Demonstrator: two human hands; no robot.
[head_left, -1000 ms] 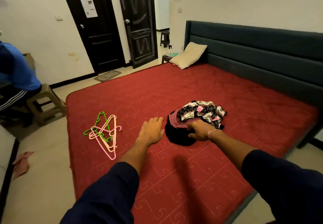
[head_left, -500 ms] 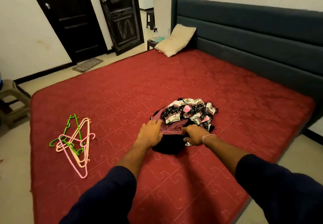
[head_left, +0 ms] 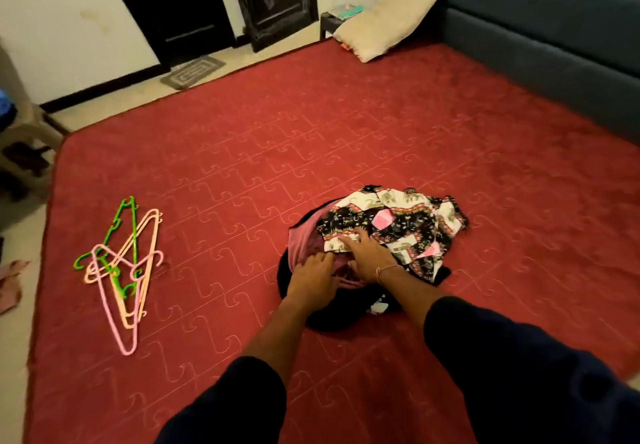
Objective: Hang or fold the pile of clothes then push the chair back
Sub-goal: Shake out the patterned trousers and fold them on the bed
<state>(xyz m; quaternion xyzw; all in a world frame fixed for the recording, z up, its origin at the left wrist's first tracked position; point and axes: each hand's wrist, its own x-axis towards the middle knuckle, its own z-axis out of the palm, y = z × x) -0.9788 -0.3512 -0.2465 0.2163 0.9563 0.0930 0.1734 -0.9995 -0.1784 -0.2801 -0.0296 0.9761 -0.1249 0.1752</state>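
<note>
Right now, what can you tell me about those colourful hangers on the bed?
The hangers look like thin plastic: one green, some peach-orange, some pink. They lie flat in a loose, tangled bunch on the red bedcover, near its left edge, hooks pointing different ways. All are bare, with no clothes on them. Nothing touches them but the cover; both hands are away at the clothes pile.

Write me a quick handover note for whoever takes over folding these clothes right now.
Left hand: on the pink garment; grip unclear.
Right hand: fingers spread flat on the patterned garment.
Pile of clothes sits on the red bed, black item at the bottom. Hangers lie bare at the bed's left.
Done: nothing folded or hung.
Left: sort, hang or fold everything, then push the chair back.
</note>
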